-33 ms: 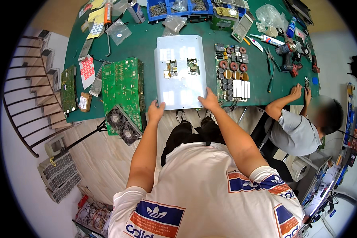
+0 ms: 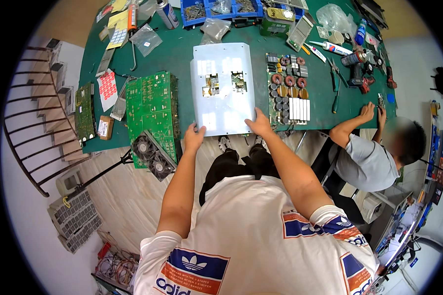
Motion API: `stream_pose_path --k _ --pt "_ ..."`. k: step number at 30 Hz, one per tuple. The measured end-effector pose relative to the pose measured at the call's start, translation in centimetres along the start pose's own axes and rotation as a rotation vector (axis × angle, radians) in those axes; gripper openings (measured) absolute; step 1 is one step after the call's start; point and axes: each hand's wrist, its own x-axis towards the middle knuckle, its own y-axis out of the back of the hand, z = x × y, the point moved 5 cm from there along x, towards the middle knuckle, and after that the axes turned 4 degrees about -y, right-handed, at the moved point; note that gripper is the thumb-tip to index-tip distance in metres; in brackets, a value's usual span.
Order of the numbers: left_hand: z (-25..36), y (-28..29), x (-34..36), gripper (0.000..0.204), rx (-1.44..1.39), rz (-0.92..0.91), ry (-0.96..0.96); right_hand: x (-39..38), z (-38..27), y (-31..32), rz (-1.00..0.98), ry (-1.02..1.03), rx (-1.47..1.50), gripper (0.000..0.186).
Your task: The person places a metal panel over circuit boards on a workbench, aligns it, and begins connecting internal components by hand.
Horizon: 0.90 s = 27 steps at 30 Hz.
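A translucent white plastic sheet (image 2: 220,108) with two cut-outs showing circuit parts lies at the front edge of the green table. My left hand (image 2: 194,134) grips its lower left corner, thumb and fingers closed on it. My right hand (image 2: 259,124) holds the lower right corner the same way. Left of the sheet is a large green circuit board (image 2: 150,103) with a pair of black fans (image 2: 154,154) at its front. To the right is a board (image 2: 289,88) packed with coils, capacitors and white blocks.
A co-worker in grey (image 2: 364,167) sits at the right, both hands on the table (image 2: 339,115). Pliers (image 2: 337,83), a drill (image 2: 358,78), tubes and cans lie behind them. Blue parts bins (image 2: 194,12) stand at the back. A railed staircase (image 2: 37,115) is at the left.
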Motion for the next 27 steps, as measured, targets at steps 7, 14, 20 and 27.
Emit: stream_pose_path --k 7,14,20,27 --pt "-2.0 -1.1 1.7 0.068 -0.253 -0.099 -0.011 -1.2 -0.9 -1.0 -0.071 0.002 0.283 0.079" --pt "-3.1 -0.7 1.9 0.076 -0.327 -0.06 0.085 -3.5 -3.4 0.5 0.129 0.241 0.124 0.068" --pt "-1.8 0.7 1.6 0.084 -0.155 -0.026 0.043 -3.5 -2.8 -1.3 0.283 0.275 -0.247 0.061" --pt "-1.3 1.6 1.4 0.092 -0.006 -0.003 -0.005 -1.5 -0.2 -2.4 0.063 0.097 -0.041 0.061"
